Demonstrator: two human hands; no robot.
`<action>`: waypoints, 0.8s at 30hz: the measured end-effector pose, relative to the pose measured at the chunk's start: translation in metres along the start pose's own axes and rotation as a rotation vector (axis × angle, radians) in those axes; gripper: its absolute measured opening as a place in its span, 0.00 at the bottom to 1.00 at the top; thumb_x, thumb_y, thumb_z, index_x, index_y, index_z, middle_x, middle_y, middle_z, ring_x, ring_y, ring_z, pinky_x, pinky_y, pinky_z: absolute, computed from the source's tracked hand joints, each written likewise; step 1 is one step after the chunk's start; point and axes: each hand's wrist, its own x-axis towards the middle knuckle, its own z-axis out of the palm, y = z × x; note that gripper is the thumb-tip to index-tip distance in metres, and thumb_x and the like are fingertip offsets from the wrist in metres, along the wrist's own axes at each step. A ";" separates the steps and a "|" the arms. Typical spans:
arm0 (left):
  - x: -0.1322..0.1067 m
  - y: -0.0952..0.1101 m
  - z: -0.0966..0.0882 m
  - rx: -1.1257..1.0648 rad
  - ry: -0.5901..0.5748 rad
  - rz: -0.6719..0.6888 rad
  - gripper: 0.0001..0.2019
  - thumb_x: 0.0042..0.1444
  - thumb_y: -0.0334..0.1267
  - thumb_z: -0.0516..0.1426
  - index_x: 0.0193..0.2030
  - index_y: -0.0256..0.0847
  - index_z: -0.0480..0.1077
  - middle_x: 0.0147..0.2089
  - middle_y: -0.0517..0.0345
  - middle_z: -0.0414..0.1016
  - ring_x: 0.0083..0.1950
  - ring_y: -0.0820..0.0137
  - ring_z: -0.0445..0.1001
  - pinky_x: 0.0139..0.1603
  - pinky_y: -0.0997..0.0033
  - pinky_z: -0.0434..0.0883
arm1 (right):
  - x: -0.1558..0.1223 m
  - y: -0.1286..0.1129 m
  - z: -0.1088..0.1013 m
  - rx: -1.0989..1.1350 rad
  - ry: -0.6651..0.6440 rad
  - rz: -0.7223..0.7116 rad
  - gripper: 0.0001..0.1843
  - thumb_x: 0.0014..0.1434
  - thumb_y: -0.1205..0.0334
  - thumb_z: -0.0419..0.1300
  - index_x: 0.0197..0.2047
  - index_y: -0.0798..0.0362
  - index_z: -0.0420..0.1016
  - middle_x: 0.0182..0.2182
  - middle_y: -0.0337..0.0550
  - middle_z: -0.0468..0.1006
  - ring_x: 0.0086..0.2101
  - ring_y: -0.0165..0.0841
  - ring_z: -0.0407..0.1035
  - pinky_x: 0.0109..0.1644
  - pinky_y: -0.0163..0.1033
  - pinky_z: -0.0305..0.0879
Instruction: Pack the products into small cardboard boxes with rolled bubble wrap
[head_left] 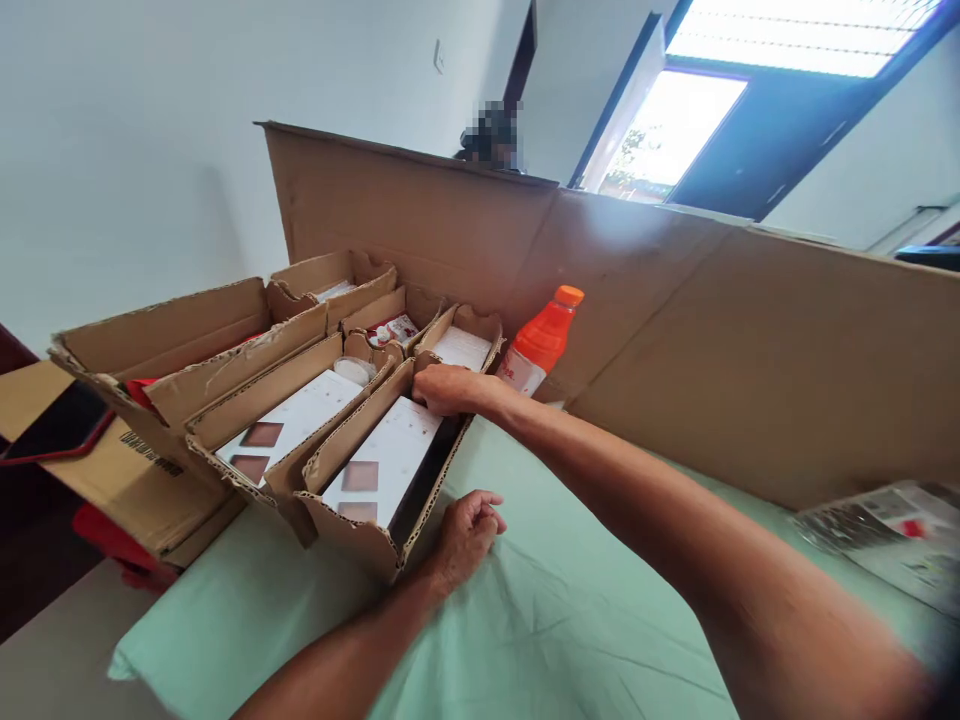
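Observation:
My right hand [448, 390] reaches to the far end of the front cardboard bin [358, 535]. Its fingers are curled down at the divider, and whatever they grip is hidden. Just below them in this bin lies a white printed box [397, 450] with brownish squares on it. My left hand [471, 530] rests on the green cloth [555, 600] beside the bin's near corner, fingers loosely bent and apart, holding nothing. In the neighbouring bin [196, 428] sit a similar white box [296, 425] and a round clear lid-like piece [355, 371].
An orange bottle [541, 340] leans behind my right wrist. More cardboard bins [187, 335] stand at the left, near a dark tablet-like slab [56, 425]. A tall cardboard panel [675, 290] closes off the back. Clear plastic packaging [885, 530] lies at the right. A person's head shows beyond the panel.

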 end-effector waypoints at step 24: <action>-0.012 0.007 -0.003 0.059 0.006 -0.018 0.17 0.49 0.41 0.60 0.45 0.37 0.75 0.31 0.56 0.77 0.29 0.73 0.71 0.33 0.72 0.69 | -0.180 0.195 0.197 1.030 0.752 0.876 0.28 0.58 0.67 0.56 0.62 0.62 0.67 0.43 0.56 0.82 0.30 0.30 0.77 0.33 0.34 0.68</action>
